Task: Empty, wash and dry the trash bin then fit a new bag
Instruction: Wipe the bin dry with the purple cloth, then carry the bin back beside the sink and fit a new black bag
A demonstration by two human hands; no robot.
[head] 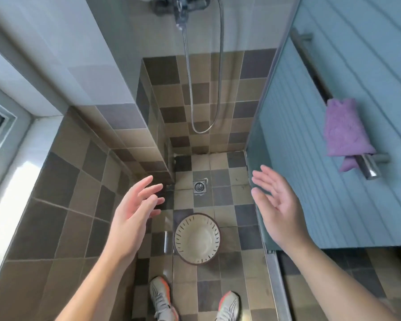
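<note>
Your left hand [134,212] and right hand [276,202] both hang spread and empty, palms facing each other. Trash bin [196,238] stands upright on the tiled floor [222,195] between them, at 6 o'clock from the drain [199,186]. Purple towel [344,130] at 3 o'clock.

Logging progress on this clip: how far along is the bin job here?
Done: the bin stands upright on the shower floor, empty, with no bag in it. In hand: nothing; the left hand and right hand are open above it. Whether it has been washed is unclear. Left: drying, perhaps with the purple cloth hanging on the bar, then fitting a bag.
</note>
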